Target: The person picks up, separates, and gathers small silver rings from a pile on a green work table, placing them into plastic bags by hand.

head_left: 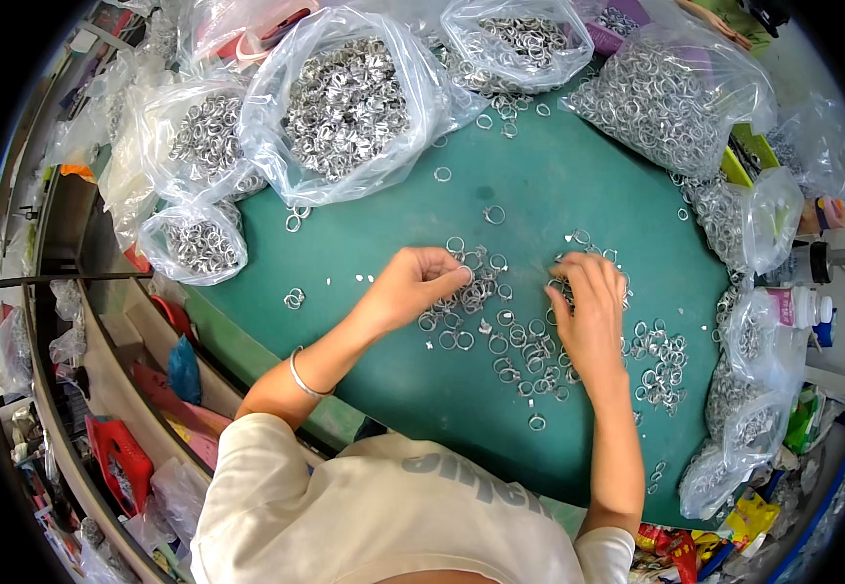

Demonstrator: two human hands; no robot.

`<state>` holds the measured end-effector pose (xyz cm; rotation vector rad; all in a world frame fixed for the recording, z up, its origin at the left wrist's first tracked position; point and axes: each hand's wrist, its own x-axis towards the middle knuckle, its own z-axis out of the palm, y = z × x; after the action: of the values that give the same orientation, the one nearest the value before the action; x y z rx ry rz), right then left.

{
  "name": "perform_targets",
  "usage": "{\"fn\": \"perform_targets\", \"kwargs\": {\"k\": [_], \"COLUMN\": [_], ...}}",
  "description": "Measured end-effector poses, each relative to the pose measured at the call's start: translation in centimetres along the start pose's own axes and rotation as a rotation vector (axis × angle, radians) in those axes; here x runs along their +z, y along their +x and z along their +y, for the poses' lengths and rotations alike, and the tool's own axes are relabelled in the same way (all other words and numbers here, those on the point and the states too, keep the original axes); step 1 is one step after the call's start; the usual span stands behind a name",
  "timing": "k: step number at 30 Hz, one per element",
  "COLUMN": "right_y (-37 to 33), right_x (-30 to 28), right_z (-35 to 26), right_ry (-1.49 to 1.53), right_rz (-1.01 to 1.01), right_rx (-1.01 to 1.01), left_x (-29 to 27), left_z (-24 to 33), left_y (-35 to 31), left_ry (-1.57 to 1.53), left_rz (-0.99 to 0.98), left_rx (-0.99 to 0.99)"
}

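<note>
Loose silver-grey metal rings [536, 352] lie in scattered heaps on the green tabletop [393, 380]. My left hand [413, 287] is closed in a pinch at the upper left of the middle heap, with a ring [465, 274] at the thumb and fingertips. To its right, my right hand [590, 302] curves palm-down over more rings, its thumb and fingers apart; some rings beneath it are hidden. Another ring cluster [658, 365] lies just right of my right wrist. Single rings, such as one ring [494, 215], rest farther back.
Clear plastic bags full of rings surround the work area: a large open bag [344, 107] at the back, a small bag [198, 243] at left, a bulging bag [651, 97] at back right. More bags [734, 389] line the right edge. A red basket [119, 465] sits lower left.
</note>
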<state>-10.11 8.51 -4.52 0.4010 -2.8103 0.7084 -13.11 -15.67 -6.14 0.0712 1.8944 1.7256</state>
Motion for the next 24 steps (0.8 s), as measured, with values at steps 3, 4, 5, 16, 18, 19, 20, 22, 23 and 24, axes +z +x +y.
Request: {"fn": "perform_targets", "kwargs": {"k": [3,4,5,16,18,19,20,22,23,24], "right_y": [1.8,1.8,1.7,-4.8,-5.4,-5.5,-5.8,-6.3,-6.7,-6.8], "right_x": [1.4,2.1,2.9,-1.1,-0.7,-0.4,-0.5,-1.2,-1.3,-1.2], "right_z": [-1.6,-1.3,-0.9,-3.0,-3.2,-3.1,-3.1,-3.7,-4.0,-4.6], "right_ry": [0.138,0.113,0.088,0.237,0.003,0.026,0.038,0.069,0.063,0.206], "right_rz": [-0.011,-0.009,-0.007,-0.054,-0.043,-0.013,0.021,0.088,0.048,0.018], "right_rx": [-0.138,-0.142,-0.144,0.047,0.002,0.006,0.031,0.077,0.102,0.113], "left_x": [1.2,1.6,1.8,1.7,1.9,1.7,1.6,2.1,2.4,2.7], "left_z": [-0.1,0.7,1.3,0.8,0.7,0.6,0.5,-0.3,-0.5,-0.4], "left_y": [0.1,-0.3,-0.6,-3.2,-3.7,-4.0,-4.4,-4.6,-4.8,-5.1], "left_ry": [0.021,0.024,0.027,-0.433,-0.396,-0.342,-0.289,-0.151,-0.079,-0.101], "left_rz": [-0.014,-0.015,-0.017,-0.251,-0.258,-0.246,-0.233,-0.177,-0.146,-0.15], "left_rx": [0.027,0.013,-0.001,-0.105,-0.1,-0.092,-0.084,0.011,0.055,0.056]}}
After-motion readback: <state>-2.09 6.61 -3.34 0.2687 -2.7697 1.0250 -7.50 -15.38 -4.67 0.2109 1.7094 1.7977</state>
